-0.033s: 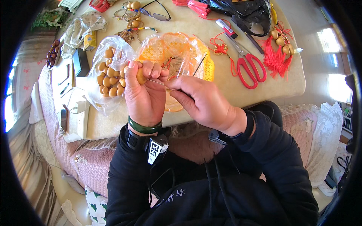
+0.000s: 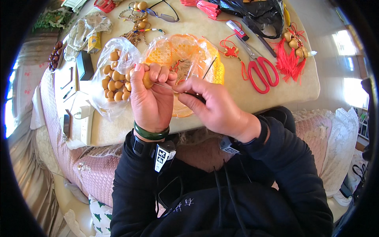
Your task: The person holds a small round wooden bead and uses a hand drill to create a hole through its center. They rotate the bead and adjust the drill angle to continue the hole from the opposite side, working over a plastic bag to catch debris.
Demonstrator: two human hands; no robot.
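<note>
Head view: the left hand point(image 2: 153, 98) is curled closed around a small brown gourd point(image 2: 148, 80); the right hand point(image 2: 217, 108) pinches, fingertips together, a thin strand point(image 2: 162, 86).

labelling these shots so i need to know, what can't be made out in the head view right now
All in the head view:
Small tan gourd: far side, covered by the left hand.
Thin wire: right end, lost at the right hand.
Yellow openwork basket: contents, blurred by crumpled clear plastic.
Red container: top, cut off by the upper edge.
</note>
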